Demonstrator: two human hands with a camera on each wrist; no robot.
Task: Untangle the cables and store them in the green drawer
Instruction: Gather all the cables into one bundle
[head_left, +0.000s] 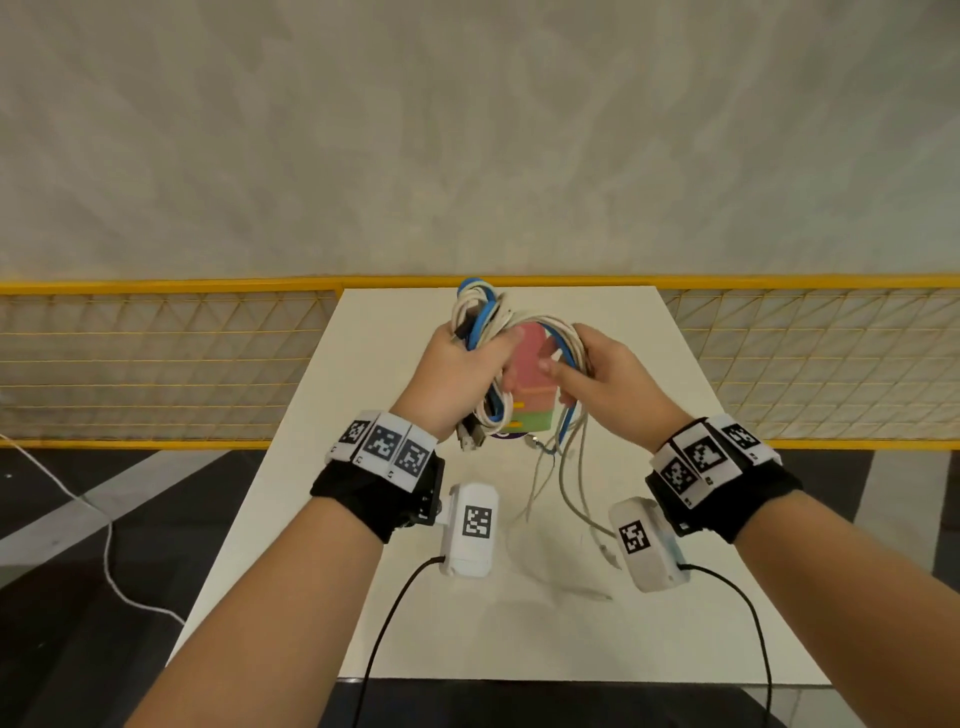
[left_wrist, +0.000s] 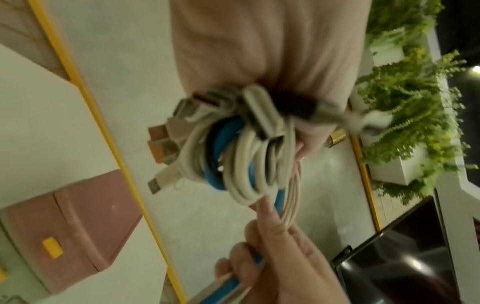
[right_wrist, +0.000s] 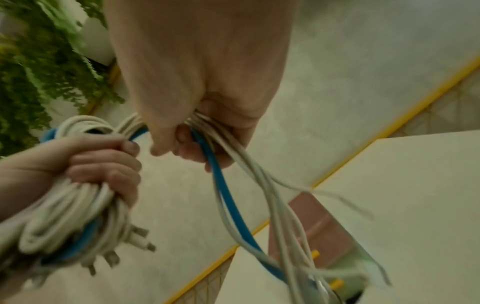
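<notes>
Head view, left to right. Far left of frame: a white cord trails across the dark floor. A yellow mesh fence spans the frame behind the white table.

Left hand, left of centre: fingers curled tight round a coiled bundle of cables, white strands with one blue cable among them. Loops stick out above the fist; several plug ends hang below it. Left wrist view confirms: coil wrapped in the fist, USB-type plugs splayed at the left of the coil.

Centre: small drawer unit on the table, behind and between the hands. Pink upper part, green drawer at the bottom, yellow handles. Drawer fronts look flush; partly hidden by cables, so not certain.

Right of centre: right hand grips the loose strands running over from the coil, blue and white together, fingers and thumb curled round them. Right wrist view shows the strands passing through the fist and dropping below it. The loose white tails hang down to the tabletop, ends lying at lower centre-right of the table.

Both hands are raised above the table, near each other, joined by the cable span. Both wrists carry black bands with marker tags.
</notes>
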